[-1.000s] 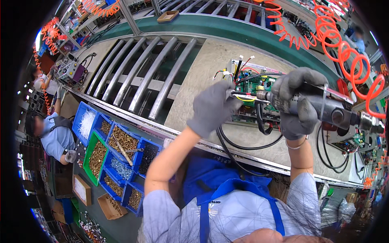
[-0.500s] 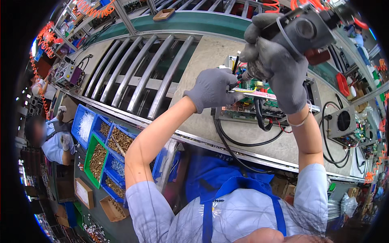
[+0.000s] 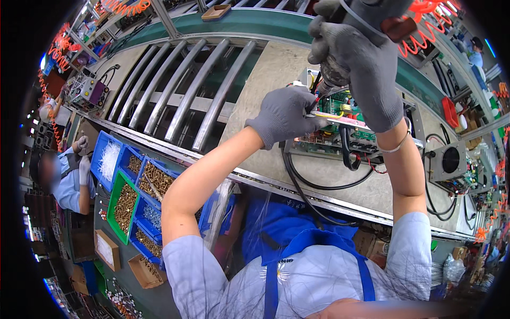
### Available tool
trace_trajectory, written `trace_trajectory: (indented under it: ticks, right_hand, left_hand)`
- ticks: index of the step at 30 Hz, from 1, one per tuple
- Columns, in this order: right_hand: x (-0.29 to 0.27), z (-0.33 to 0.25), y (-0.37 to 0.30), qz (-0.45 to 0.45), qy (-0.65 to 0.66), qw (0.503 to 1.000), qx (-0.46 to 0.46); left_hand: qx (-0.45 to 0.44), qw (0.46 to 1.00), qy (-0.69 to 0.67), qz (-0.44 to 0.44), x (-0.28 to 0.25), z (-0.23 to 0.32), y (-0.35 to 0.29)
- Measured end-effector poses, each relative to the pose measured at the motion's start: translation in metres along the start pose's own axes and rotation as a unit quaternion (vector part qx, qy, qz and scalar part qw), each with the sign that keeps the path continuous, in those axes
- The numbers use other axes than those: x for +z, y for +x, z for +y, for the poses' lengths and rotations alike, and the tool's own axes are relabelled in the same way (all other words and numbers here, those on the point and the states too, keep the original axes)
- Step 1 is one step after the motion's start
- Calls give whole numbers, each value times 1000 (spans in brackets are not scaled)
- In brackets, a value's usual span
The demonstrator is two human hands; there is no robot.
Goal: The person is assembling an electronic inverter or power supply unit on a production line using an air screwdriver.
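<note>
My right hand (image 3: 366, 72), in a grey glove, is wrapped round a dark power screwdriver (image 3: 383, 11), whose body runs out of the top of the picture. Its nose (image 3: 333, 73) points down and to the left into an opened electronic unit (image 3: 324, 144) with green circuit boards, a pinkish-white bar and black cables. Also gloved in grey, my left hand (image 3: 288, 114) rests at the unit's left end, close to the screwdriver's tip. Its fingers are closed at the bar's end; what they pinch is hidden.
Steel rollers (image 3: 186, 90) lie left of the unit. Nearer on the left, blue bins (image 3: 153, 215) and a green bin (image 3: 125, 204) hold screws. A black cable (image 3: 324, 190) loops before the unit; another unit (image 3: 449, 162) stands right. A co-worker (image 3: 69, 181) is at far left.
My right hand and the screwdriver have shifted up and slightly left in the picture. My left hand stays at the unit's end. The co-worker's hands have come together.
</note>
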State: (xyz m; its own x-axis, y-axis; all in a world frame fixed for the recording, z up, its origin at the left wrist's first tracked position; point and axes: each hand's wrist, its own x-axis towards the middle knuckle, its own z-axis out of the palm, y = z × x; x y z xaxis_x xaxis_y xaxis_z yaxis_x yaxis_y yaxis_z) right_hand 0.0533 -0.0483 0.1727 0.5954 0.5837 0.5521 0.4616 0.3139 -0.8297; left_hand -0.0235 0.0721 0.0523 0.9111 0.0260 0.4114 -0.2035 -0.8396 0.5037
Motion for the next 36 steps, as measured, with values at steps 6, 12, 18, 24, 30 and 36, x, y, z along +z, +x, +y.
trace_trajectory:
  ticks: [6,12,18,24,30,36]
  right_hand:
    - [11,-8,11,-11,64,998,16]
    - [13,-10,14,-10,84,996,20]
    - [10,-18,16,-13,104,993,56]
    - [-21,-33,-2,-95,107,989,-24]
    - [-52,-22,-102,-49,299,951,-54]
    - [-89,-11,-160,-18,215,949,-231]
  left_hand:
    - [-134,965,-220,46,15,-1,-1]
    - [-119,967,-217,61,22,-3,-4]
    - [-139,949,-268,85,25,8,-9]
    - [-330,610,-678,245,34,4,-88]
    - [-347,487,-792,123,79,41,-130]
    - [-315,519,-794,-9,99,69,-95]
